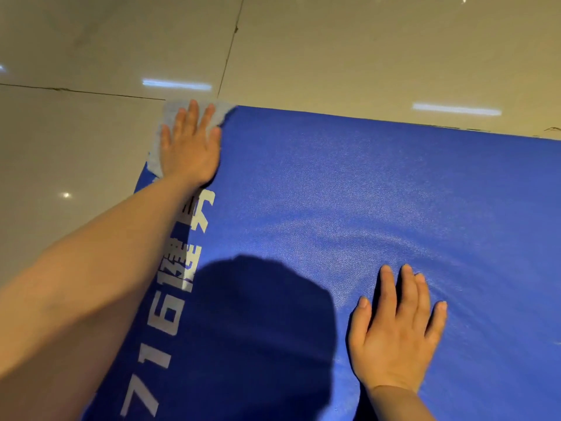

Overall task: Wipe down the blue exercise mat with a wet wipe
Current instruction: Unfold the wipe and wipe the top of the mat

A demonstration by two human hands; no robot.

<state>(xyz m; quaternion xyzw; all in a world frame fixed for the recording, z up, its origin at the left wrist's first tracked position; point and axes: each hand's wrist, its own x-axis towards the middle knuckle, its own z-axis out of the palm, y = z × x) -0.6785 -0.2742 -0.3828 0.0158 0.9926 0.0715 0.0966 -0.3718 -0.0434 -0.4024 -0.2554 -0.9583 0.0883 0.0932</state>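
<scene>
The blue exercise mat (pixel 364 192) lies flat on the floor and fills the lower right of the view, with white printed characters along its left edge. At the mat's far left corner lies a pale wet wipe (pixel 170 117), spread flat. My left hand (pixel 191 144) presses on it with straight fingers, covering most of it. My right hand (pixel 397 332) rests flat on the mat nearer to me, fingers spread, holding nothing.
Glossy beige floor tiles (pixel 334 50) with dark grout lines surround the mat on the far and left sides. A dark shadow (pixel 261 329) falls on the mat between my arms.
</scene>
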